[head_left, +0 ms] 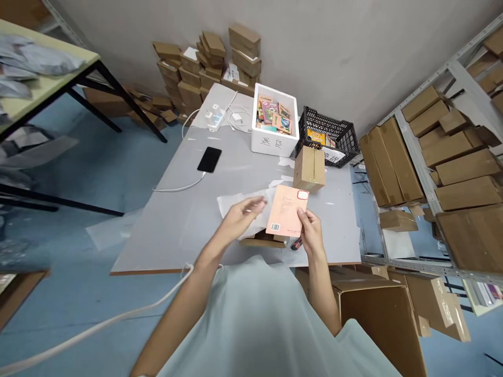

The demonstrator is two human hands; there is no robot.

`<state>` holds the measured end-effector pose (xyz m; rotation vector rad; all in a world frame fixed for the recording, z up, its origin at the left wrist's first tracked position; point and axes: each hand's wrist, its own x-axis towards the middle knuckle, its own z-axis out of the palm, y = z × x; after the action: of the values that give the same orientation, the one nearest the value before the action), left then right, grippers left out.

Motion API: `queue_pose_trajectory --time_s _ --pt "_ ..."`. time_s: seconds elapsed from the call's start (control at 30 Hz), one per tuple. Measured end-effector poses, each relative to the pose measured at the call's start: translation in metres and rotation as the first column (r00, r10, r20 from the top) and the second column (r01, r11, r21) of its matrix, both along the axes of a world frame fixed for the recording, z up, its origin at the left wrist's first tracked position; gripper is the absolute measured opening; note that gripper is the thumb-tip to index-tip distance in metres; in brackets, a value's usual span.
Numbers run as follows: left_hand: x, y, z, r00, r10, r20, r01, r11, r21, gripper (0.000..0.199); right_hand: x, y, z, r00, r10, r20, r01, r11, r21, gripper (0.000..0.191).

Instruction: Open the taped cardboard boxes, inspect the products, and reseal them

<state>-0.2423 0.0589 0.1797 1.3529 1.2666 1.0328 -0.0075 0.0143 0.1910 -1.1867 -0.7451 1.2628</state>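
Book (286, 213), bare but not yet set down, is pinched in the right hand (312, 229); left hand (244, 215) hovers at its nine o'clock, fingers parted, apparently empty; open carton (261, 243) lies at seven.

Plain, loose, pale blue-green shirt (271, 319)

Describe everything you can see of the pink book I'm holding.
The salmon-pink rectangular paper-looking book looks thin and closed. Its facing cover has dark print, a red and white label at upper right and a black and white barcode at lower left. Slightly tilted, it is held above the flat grey table by your right hand at its lower right edge, thumb on the cover.
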Motion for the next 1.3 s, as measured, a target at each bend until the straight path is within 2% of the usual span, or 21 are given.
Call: queue_pose_trajectory --time_s 0.07,0.13,0.23,0.33,0.4,0.43,0.53,0.6,0.63,0.73,0.83,0.9,0.97,1.0,1.07,1.17,1.23,1.3 --pt "0.013 0.0 0.018 0.979 -0.14 0.147 0.145 0.989 -0.027 0.067 -0.002 0.001 0.008 0.999 0.016 0.03 -0.017 0.999 0.038 0.053" --pt "0.02 0.0 0.027 0.966 -0.155 0.208 0.161 0.987 -0.013 0.063 -0.002 0.004 0.014 0.997 0.032 0.066 -0.037 0.996 0.076 0.053" --pt "0.023 -0.001 0.029 0.976 -0.06 0.209 0.055 0.998 0.031 0.058 0.0 0.009 0.016 0.989 0.0 0.145 -0.017 0.994 0.112 0.054" --pt "0.024 -0.006 0.031 0.987 0.117 0.111 -0.135 0.976 0.172 0.043 -0.002 0.009 0.018 0.936 -0.187 0.299 0.132 0.972 0.195 0.053" --pt "0.027 -0.012 0.033 0.972 0.233 0.021 -0.226 0.911 0.346 0.027 -0.011 0.006 0.021 0.913 -0.217 0.345 0.137 0.961 0.24 0.049" --pt "0.029 -0.016 0.033 0.962 0.272 -0.015 -0.237 0.865 0.442 0.022 -0.017 0.004 0.023 0.928 -0.168 0.333 0.09 0.967 0.238 0.048" --pt "0.04 -0.027 0.032 0.949 0.302 -0.09 -0.162 0.712 0.683 0.02 -0.041 -0.002 0.026 0.977 0.024 0.214 -0.067 0.978 0.199 0.054" --pt "0.045 -0.033 0.029 0.945 0.297 -0.137 -0.095 0.649 0.755 0.024 -0.053 -0.003 0.026 0.985 0.011 0.172 -0.045 0.98 0.196 0.056" --pt "0.047 -0.035 0.028 0.943 0.292 -0.161 -0.068 0.643 0.763 0.025 -0.056 -0.003 0.026 0.984 -0.026 0.176 -0.01 0.98 0.199 0.055" --pt "0.042 -0.038 0.03 0.941 0.273 -0.198 -0.053 0.699 0.713 0.019 -0.05 0.0 0.026 0.964 -0.108 0.242 0.056 0.976 0.21 0.053" --pt "0.025 -0.033 0.035 0.927 0.343 -0.151 -0.2 0.793 0.575 0.034 -0.035 0.004 0.029 0.953 -0.085 0.29 0.023 0.977 0.214 0.053" --pt "0.011 -0.027 0.036 0.947 0.309 -0.083 -0.255 0.885 0.389 0.05 -0.027 0.005 0.032 0.959 -0.048 0.279 -0.012 0.977 0.212 0.052" --pt "0.001 -0.022 0.032 0.983 0.175 0.062 -0.183 0.969 0.168 0.065 -0.024 0.006 0.034 0.968 -0.012 0.249 -0.04 0.978 0.204 0.053" --pt "-0.002 -0.021 0.03 0.982 0.113 0.148 -0.126 0.989 0.079 0.07 -0.024 0.005 0.034 0.971 -0.002 0.237 -0.046 0.979 0.199 0.053" --pt "-0.005 -0.021 0.025 0.96 0.063 0.272 -0.057 0.998 -0.028 0.075 -0.026 0.005 0.032 0.973 0.003 0.23 -0.047 0.982 0.184 0.054" --pt "-0.006 -0.024 0.023 0.95 0.101 0.294 -0.09 0.995 -0.05 0.073 -0.029 0.005 0.025 0.97 -0.002 0.244 -0.035 0.989 0.147 0.056" --pt "-0.005 -0.028 0.026 0.958 0.148 0.245 -0.158 0.987 0.018 0.066 -0.031 0.006 0.02 0.968 -0.017 0.249 -0.016 0.991 0.132 0.055" --pt "0.0 -0.034 0.03 0.967 0.205 0.152 -0.23 0.959 0.166 0.051 -0.034 0.009 0.014 0.968 -0.048 0.248 0.015 0.991 0.131 0.054"
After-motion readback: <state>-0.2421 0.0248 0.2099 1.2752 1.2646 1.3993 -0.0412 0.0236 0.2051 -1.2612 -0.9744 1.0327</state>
